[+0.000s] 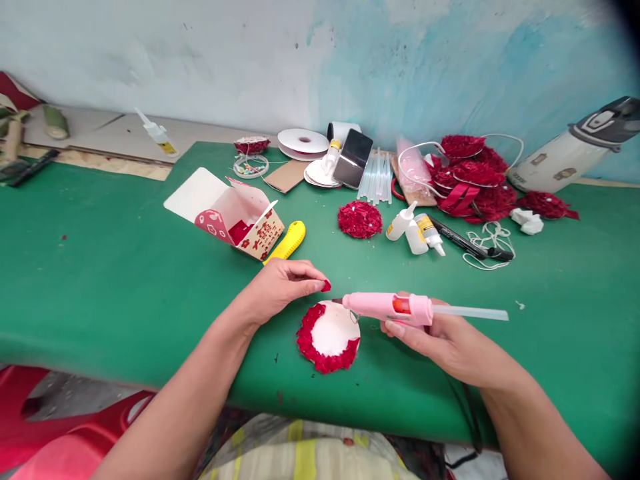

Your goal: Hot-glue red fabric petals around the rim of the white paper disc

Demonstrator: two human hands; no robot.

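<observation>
A small red fabric piece (pixel 327 286) is pinched between the thumb and fingers of my left hand (pixel 285 287). My right hand (pixel 425 340) grips a pink hot glue gun (pixel 380 307) with a clear glue stick (pixel 475 312) sticking out of its back. The gun's dark nozzle points left, over the upper edge of a round white disc (pixel 335 331) on the table. Red fabric pieces (pixel 313 347) line the disc's left, lower and lower right rim; its centre and upper right are bare white. I cannot tell whether the nozzle touches the disc.
An open paper box (pixel 260 233) with red pieces inside stands beside a yellow-handled tool (pixel 290 240). Behind are a finished-looking red disc (pixel 359 219), small glue bottles (pixel 416 237), glue sticks (pixel 375 177), a phone (pixel 354 159), heaped red rosettes (pixel 470 177) and a large flask (pixel 565 153).
</observation>
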